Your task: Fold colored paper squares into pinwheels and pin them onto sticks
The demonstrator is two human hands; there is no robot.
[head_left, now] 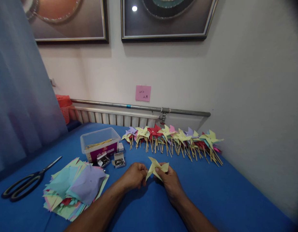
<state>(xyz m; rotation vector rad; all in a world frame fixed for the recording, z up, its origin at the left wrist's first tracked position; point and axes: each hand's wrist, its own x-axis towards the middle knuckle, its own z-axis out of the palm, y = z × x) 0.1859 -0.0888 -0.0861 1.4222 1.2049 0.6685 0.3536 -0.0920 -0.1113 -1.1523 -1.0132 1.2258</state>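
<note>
A pale yellow paper pinwheel (152, 168), with no stick visible on it, is above the blue cloth in front of me. My right hand (172, 183) pinches it, the thumb pressing on its centre. Close against its left blade is my left hand (136, 175), the fingers curled together. Whatever those fingers hold, if anything, is hidden. Just beyond my left hand are two small open boxes: one holds shiny metal pins (120, 162), and another box (103, 160) tilts against the plastic tub.
A clear tub (100, 141) holds thin wooden sticks. Cut coloured paper (74, 187) lies piled at left, beside black-handled scissors (30, 183). Finished pinwheels on sticks (168, 138) line the table's back edge. Behind stand a radiator (115, 116) and a pipe (139, 107).
</note>
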